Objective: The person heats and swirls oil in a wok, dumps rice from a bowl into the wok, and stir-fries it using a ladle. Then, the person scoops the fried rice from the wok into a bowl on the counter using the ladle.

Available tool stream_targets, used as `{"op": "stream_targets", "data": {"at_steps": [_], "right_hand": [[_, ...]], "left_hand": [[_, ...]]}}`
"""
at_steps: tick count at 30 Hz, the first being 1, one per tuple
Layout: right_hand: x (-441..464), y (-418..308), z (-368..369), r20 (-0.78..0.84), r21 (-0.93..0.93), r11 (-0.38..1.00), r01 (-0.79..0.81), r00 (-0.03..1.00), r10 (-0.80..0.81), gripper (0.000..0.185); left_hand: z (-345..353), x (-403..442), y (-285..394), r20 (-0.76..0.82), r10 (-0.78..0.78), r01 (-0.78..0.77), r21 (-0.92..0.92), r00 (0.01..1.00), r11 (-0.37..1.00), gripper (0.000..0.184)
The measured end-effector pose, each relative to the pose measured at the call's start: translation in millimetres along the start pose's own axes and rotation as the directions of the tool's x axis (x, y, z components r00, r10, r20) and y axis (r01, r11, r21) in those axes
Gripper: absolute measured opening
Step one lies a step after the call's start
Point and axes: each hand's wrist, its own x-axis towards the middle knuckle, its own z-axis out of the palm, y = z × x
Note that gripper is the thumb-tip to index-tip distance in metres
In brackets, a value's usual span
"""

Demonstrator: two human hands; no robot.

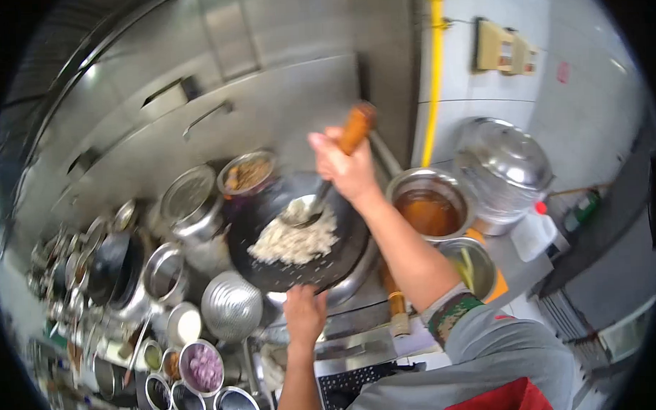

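Observation:
My right hand (pixel 347 167) is closed round the wooden-handled ladle (pixel 315 205), its handle tilted up and away. The ladle's bowl rests in a mound of white rice (pixel 289 239). Under the rice is a black wok (pixel 265 276), with loose grains scattered on its near side. At the wok's near edge, my left hand (pixel 305 314) is closed on the rim; part of its fingers is hidden by the hand itself.
A perforated strainer (pixel 232 304) lies left of the wok. Pots of brown liquid (pixel 423 210) and green vegetable pieces (pixel 466 267) stand to the right. Chopped purple onion (pixel 203 367) fills a bowl at lower left. A wall faucet (pixel 208 117) juts out behind.

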Motion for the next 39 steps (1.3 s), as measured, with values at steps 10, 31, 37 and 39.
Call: {"op": "stream_targets", "data": {"at_steps": [10,31,37,39], "right_hand": [[19.6,93.6,-9.5,-0.061,0.196,0.950,-0.244,0.964,0.260,0.039],[19.5,-14.2,31.1,-0.087,-0.018,0.970,-0.241,0.967,0.239,0.028],[-5.4,18.6,42.3,0.045,-0.139,0.982,-0.131,0.989,0.139,0.032],[0.8,-10.4,32.8,0.122,-0.062,0.976,-0.210,0.969,0.216,0.034]], "left_hand": [[-42.8,0.7,25.7,-0.050,-0.063,0.068,0.099,0.997,0.993,0.037],[-76.2,-16.5,70.2,-0.169,-0.005,-0.019,-0.140,0.986,0.990,0.016],[7.5,-65.2,5.6,-0.029,-0.056,0.055,-0.031,0.998,0.998,0.018],[-23.0,-74.1,23.9,-0.090,0.022,-0.031,-0.103,0.996,0.994,0.018]]}}
